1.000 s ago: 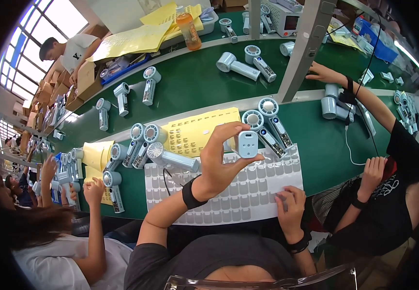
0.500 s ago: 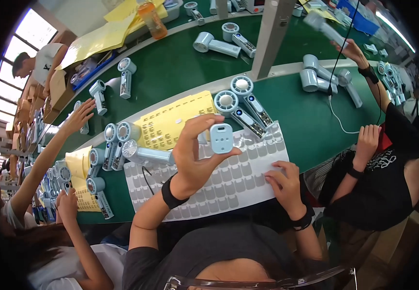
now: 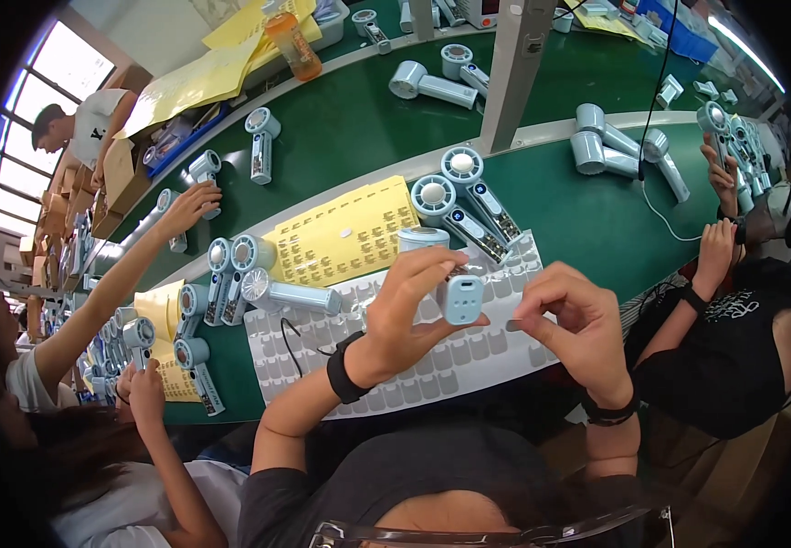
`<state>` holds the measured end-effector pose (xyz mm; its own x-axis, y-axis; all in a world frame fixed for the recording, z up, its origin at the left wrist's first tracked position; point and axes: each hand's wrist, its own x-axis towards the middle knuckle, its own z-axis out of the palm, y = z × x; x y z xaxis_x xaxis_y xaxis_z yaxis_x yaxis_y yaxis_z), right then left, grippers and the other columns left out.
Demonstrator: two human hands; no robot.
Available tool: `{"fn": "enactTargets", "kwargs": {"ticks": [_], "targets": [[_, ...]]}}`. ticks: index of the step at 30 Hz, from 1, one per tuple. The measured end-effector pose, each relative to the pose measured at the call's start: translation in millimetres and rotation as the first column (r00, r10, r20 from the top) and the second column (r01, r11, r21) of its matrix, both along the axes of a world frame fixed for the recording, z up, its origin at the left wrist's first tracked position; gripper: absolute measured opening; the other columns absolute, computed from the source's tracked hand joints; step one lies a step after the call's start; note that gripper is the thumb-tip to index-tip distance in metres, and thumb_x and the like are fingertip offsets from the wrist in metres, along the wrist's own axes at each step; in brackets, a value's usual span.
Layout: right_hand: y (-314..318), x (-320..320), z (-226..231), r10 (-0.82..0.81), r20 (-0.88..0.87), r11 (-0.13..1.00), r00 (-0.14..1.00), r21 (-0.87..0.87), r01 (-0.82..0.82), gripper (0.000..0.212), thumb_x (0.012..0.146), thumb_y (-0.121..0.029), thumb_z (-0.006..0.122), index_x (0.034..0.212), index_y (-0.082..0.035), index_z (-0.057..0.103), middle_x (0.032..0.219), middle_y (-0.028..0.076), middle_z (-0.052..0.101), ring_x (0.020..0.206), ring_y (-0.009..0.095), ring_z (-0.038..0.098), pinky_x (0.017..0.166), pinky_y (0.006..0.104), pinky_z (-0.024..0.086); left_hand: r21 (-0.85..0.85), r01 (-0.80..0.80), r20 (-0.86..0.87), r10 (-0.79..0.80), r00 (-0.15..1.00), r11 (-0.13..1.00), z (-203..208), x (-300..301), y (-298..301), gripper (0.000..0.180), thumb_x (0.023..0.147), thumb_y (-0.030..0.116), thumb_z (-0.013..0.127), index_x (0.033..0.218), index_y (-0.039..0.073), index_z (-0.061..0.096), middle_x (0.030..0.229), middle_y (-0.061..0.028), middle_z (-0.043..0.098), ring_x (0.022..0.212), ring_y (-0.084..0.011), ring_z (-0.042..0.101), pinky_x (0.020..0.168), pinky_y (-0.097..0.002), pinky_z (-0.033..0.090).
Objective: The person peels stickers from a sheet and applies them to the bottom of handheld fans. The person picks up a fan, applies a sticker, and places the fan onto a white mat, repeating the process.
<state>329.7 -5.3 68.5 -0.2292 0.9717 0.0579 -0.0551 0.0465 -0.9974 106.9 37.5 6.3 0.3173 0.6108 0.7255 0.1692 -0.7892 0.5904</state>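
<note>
My left hand [image 3: 405,310] grips a light blue handheld fan [image 3: 462,301] over the worktable, with the handle's end face, which has a slot and small holes, turned toward me. Part of the fan's round head shows beyond my fingers. To the right of that end, my right hand [image 3: 578,324] has thumb and forefinger pinched together. Whatever lies between these fingertips is too small to make out. Below both hands is a white sheet [image 3: 505,365] with rows of grey rounded stickers.
A yellow sheet [image 3: 341,219] with small dark pieces lies beyond. Several fans [image 3: 434,194] stand close by, and one fan [image 3: 300,297] lies by a black cable. Co-workers' arms [image 3: 112,292] reach in at both sides. A metal post [image 3: 512,82] rises from the table's divider.
My left hand has brought the fan lower and to the right. My right hand has lifted off the sticker sheet in a pinch. The left co-worker's hand has reached a fan.
</note>
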Motion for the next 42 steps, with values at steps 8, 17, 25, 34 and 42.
{"fn": "enactTargets", "kwargs": {"ticks": [8, 17, 25, 34, 42], "targets": [[14.1, -28.1, 18.2, 0.039, 0.004, 0.998, 0.999, -0.047, -0.039, 0.052, 0.078, 0.007, 0.075, 0.125, -0.003, 0.053, 0.086, 0.002, 0.061, 0.078, 0.007, 0.056, 0.077, 0.0215, 0.044, 0.115, -0.089, -0.036, 0.094, 0.995, 0.989, 1.1, 2.7, -3.2, 0.071, 0.066, 0.004, 0.087, 0.126, 0.0, 0.05, 0.118, -0.0214, 0.063, 0.105, -0.0351, 0.063, 0.094, -0.0477, 0.051], [19.3, -34.2, 15.3, -0.064, -0.015, 0.977, 0.998, -0.207, 0.059, 0.055, 0.075, -0.003, 0.082, 0.112, -0.003, 0.042, 0.078, 0.001, 0.065, 0.075, 0.006, 0.056, 0.072, 0.0208, 0.044, 0.161, -0.149, -0.027, 0.155, 0.988, 0.976, 2.0, 5.7, -4.6, 0.07, 0.068, 0.005, 0.087, 0.126, 0.0, 0.048, 0.118, -0.0222, 0.063, 0.104, -0.0342, 0.064, 0.097, -0.05, 0.05], [19.7, -34.8, 14.1, -0.062, -0.041, 0.974, 0.997, -0.219, 0.052, 0.055, 0.076, -0.002, 0.082, 0.112, -0.003, 0.041, 0.078, 0.002, 0.065, 0.076, 0.006, 0.055, 0.072, 0.0203, 0.044, 0.175, -0.169, -0.028, 0.177, 0.984, 0.97, 2.5, 7.0, -5.2, 0.071, 0.066, 0.003, 0.086, 0.126, -0.001, 0.049, 0.118, -0.0219, 0.062, 0.104, -0.0347, 0.063, 0.095, -0.0495, 0.051], [20.1, -36.4, 11.7, -0.062, 0.014, 0.988, 0.998, -0.137, 0.063, 0.054, 0.075, -0.003, 0.083, 0.11, -0.004, 0.042, 0.077, 0.001, 0.065, 0.076, 0.006, 0.055, 0.072, 0.0213, 0.044, 0.186, -0.196, -0.038, 0.206, 0.978, 0.963, 3.3, 6.7, -6.9, 0.069, 0.066, 0.002, 0.087, 0.124, -0.001, 0.049, 0.117, -0.0217, 0.062, 0.105, -0.035, 0.063, 0.095, -0.0455, 0.052], [19.1, -42.9, 7.7, -0.141, 0.092, 0.989, 0.986, -0.029, 0.145, 0.055, 0.072, -0.003, 0.083, 0.11, -0.006, 0.043, 0.073, -0.003, 0.063, 0.073, 0.004, 0.053, 0.071, 0.0206, 0.038, 0.228, -0.209, -0.049, 0.226, 0.973, 0.951, 4.8, 7.0, -3.8, 0.066, 0.069, 0.0, 0.084, 0.124, -0.001, 0.048, 0.117, -0.0216, 0.062, 0.103, -0.0355, 0.063, 0.097, -0.0504, 0.05]]}}
